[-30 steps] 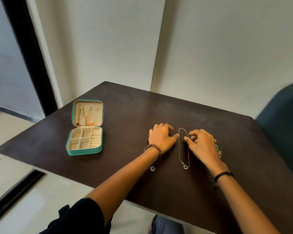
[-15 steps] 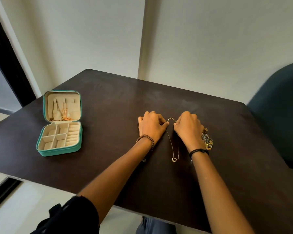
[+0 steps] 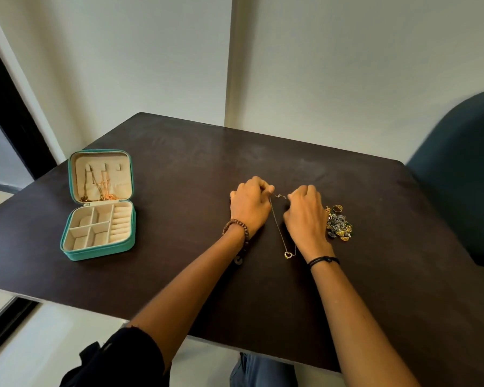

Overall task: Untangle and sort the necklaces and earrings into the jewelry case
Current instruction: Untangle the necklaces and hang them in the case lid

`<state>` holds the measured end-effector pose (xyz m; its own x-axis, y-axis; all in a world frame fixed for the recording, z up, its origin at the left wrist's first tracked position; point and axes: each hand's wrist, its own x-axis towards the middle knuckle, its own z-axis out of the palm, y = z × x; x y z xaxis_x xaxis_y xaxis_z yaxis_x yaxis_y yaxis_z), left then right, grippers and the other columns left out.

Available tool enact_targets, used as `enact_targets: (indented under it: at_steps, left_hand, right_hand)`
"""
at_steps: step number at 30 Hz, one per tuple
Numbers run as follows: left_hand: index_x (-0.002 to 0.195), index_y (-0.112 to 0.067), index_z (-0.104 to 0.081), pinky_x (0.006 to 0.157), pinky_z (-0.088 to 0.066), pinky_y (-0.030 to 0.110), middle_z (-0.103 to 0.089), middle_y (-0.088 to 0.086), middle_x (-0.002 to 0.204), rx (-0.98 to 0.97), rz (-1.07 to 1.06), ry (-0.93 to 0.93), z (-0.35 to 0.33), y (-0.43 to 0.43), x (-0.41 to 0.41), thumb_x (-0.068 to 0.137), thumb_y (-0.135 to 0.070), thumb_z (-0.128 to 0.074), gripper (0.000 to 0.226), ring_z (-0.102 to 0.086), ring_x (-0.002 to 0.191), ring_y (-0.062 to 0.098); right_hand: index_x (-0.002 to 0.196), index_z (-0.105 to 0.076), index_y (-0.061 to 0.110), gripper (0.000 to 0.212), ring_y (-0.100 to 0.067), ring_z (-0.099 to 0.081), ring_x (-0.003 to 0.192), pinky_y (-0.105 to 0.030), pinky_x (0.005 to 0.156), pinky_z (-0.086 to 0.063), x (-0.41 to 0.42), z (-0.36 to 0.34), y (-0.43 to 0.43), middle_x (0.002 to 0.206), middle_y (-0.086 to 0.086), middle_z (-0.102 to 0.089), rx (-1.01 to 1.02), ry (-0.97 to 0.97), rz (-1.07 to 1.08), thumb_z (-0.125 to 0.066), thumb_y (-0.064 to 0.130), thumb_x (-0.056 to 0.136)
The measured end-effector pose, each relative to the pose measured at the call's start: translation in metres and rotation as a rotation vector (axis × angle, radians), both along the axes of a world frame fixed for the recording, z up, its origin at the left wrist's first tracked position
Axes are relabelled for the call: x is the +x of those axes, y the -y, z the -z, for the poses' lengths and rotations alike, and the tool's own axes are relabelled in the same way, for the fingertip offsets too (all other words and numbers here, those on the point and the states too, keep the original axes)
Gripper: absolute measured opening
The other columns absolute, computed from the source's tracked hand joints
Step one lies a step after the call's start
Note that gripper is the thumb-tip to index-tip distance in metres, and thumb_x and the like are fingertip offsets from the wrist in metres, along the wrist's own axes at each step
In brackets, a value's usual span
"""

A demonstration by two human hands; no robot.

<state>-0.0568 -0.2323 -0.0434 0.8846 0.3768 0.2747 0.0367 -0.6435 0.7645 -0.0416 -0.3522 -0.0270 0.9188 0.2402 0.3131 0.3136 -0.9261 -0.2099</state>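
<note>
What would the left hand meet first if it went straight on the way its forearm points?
Probably the right hand: the left hand, pinching the necklace, points away and to the right, where that hand sits close. Depth is unclear.

One open case, one necklace, one heap of earrings too tangled to count. Left hand, right hand, that's two. One beaded bracelet, one black wristband, one chair, one counter.
</note>
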Motion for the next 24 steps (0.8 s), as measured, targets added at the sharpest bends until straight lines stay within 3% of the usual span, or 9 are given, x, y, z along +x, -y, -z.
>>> enact_targets:
  at_steps: [2,5,7,9,12,15,18,24]
  left_hand:
    - [0.101,-0.016,-0.054,0.084,-0.05,0.034,-0.068,-0.012,0.087,-0.158,0.012,0.059,0.001,-0.002,0.0,0.104,-0.023,-0.047,0.01,-0.064,0.084,0.009]
    - [0.105,-0.017,-0.054,0.067,-0.051,0.029,-0.071,-0.012,0.082,-0.263,-0.001,0.081,-0.002,-0.004,-0.003,0.104,-0.025,-0.048,0.01,-0.059,0.063,-0.001]
    - [0.105,-0.018,-0.056,0.068,-0.051,0.031,-0.071,-0.011,0.081,-0.303,-0.014,0.09,-0.003,-0.005,-0.003,0.103,-0.031,-0.05,0.014,-0.058,0.062,0.001]
    - [0.106,-0.019,-0.057,0.072,-0.052,0.033,-0.072,-0.01,0.081,-0.368,-0.02,0.098,-0.005,-0.005,-0.003,0.102,-0.036,-0.05,0.019,-0.063,0.068,0.007]
    - [0.108,-0.019,-0.059,0.08,-0.053,0.033,-0.071,-0.008,0.081,-0.453,-0.013,0.11,-0.008,-0.006,-0.004,0.102,-0.037,-0.05,0.021,-0.067,0.078,0.008]
    - [0.108,-0.018,-0.059,0.083,-0.055,0.036,-0.068,-0.008,0.077,-0.492,-0.002,0.11,-0.009,-0.006,-0.008,0.101,-0.037,-0.05,0.022,-0.064,0.074,0.006]
    - [0.109,-0.015,-0.059,0.08,-0.054,0.034,-0.066,-0.007,0.076,-0.517,0.018,0.102,-0.012,-0.008,-0.016,0.102,-0.034,-0.05,0.022,-0.061,0.07,0.007]
    - [0.117,-0.009,-0.058,0.069,-0.049,0.02,-0.064,-0.002,0.076,-0.722,0.027,0.087,-0.016,-0.026,-0.042,0.103,-0.028,-0.05,0.026,-0.057,0.067,0.005]
  right_hand:
    - [0.117,-0.054,0.0,0.018,-0.029,-0.054,0.11,-0.029,0.078,-0.041,0.004,0.001,0.001,0.12,-0.016,-0.056,0.25,0.012,-0.027,-0.054,0.006,0.1]
    - [0.107,-0.052,0.007,0.007,-0.017,-0.055,0.09,-0.021,0.063,-0.037,0.006,-0.002,-0.003,0.104,-0.005,-0.061,0.511,-0.064,-0.051,-0.046,0.01,0.106]
    - [0.107,-0.052,0.01,0.008,-0.013,-0.059,0.087,-0.012,0.058,-0.039,0.006,-0.001,-0.004,0.097,0.001,-0.063,0.625,-0.065,-0.092,-0.045,0.014,0.107]
    - [0.11,-0.053,0.011,0.009,-0.011,-0.065,0.084,-0.008,0.063,-0.043,0.005,0.002,-0.005,0.091,0.004,-0.065,0.726,-0.038,-0.13,-0.047,0.017,0.106]
    - [0.114,-0.056,0.012,0.012,-0.006,-0.068,0.078,-0.017,0.068,-0.053,0.005,0.007,-0.007,0.089,0.003,-0.068,0.834,-0.036,-0.146,-0.051,0.019,0.105]
    - [0.113,-0.057,0.013,0.012,-0.01,-0.069,0.074,-0.027,0.069,-0.058,0.0,0.013,-0.006,0.089,0.0,-0.07,0.869,-0.039,-0.163,-0.053,0.019,0.104]
    - [0.111,-0.057,0.017,0.009,-0.011,-0.068,0.068,-0.039,0.066,-0.06,-0.006,0.014,-0.003,0.087,0.004,-0.069,0.905,-0.044,-0.173,-0.055,0.021,0.103]
    - [0.107,-0.058,0.026,0.011,-0.017,-0.069,0.077,-0.043,0.072,-0.06,-0.026,0.015,0.006,0.093,0.004,-0.073,0.916,-0.118,-0.181,-0.059,0.034,0.1]
